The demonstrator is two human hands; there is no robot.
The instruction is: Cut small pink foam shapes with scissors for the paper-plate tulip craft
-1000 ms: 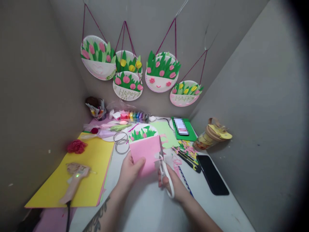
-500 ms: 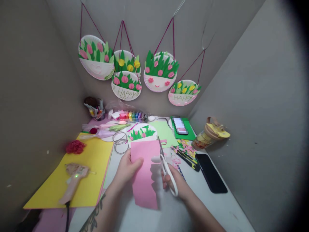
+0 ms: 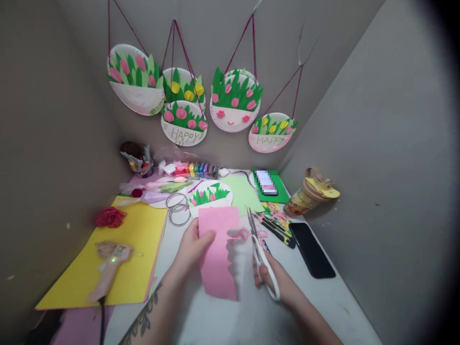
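Note:
My left hand (image 3: 196,244) pinches a sheet of pink paper (image 3: 217,258) by its left edge, thumb on top. The sheet's right edge is cut in a wavy line, and a curled pink strip (image 3: 240,234) juts out from it. In my right hand (image 3: 271,275) is a pair of white-handled scissors (image 3: 260,256), its blades pointing up and away, slightly parted and apart from the paper. Just beyond the sheet lies a paper plate (image 3: 212,196) with green paper leaves and pink tulips.
On the left, a glue gun (image 3: 111,268) with a green light lies on yellow paper (image 3: 72,278). Metal rings (image 3: 178,209) sit near the plate. To the right are cutters (image 3: 275,230), a black phone (image 3: 312,250) and a cup (image 3: 309,194). Decorated plates (image 3: 235,117) hang on the wall.
The scissors have moved right and toward me, away from the paper's edge. A pink strip now curls out from that edge. My left hand keeps its hold on the sheet.

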